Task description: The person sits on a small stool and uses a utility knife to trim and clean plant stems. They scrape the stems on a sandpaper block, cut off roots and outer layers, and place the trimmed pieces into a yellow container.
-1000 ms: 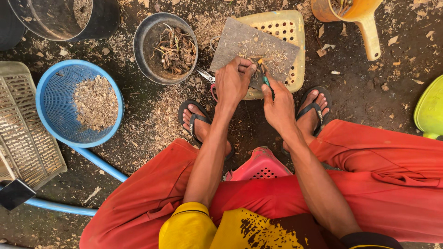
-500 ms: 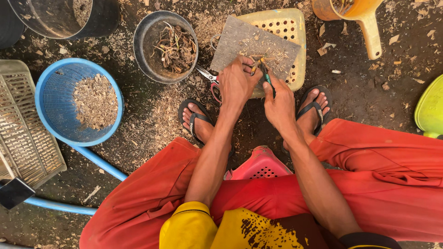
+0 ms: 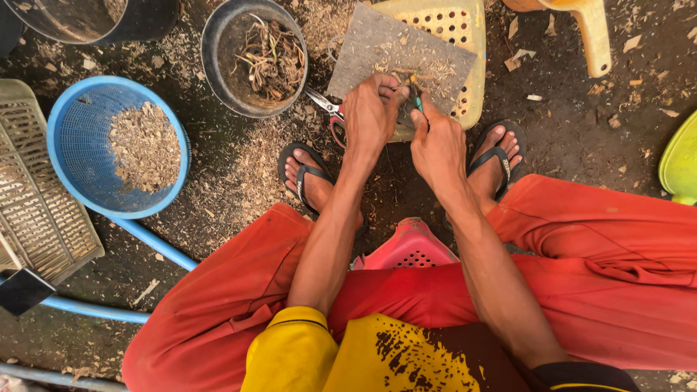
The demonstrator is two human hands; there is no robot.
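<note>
A small green-handled tool [image 3: 417,101] is being pinched in the fingers [image 3: 425,116] of the right hand [image 3: 438,147]; the blade is hidden, so its type cannot be told. The left hand [image 3: 370,115] is being held with fingers curled together, pressing a bit of root or stem [image 3: 404,78] down onto the grey board [image 3: 399,54]. The board is being carried on an upturned yellow perforated basket [image 3: 465,29], on the ground just ahead of the sandalled feet.

Step in hand, as judged: plant material is being trimmed on the board. Next move calls for the piece to be kept pinned and the left fingertips kept clear of the edge.

Red-handled scissors [image 3: 328,115] are lying touching the board's left edge. A dark bucket of roots [image 3: 254,58] is standing beside it; a blue basket of chips [image 3: 116,149] is further left.
</note>
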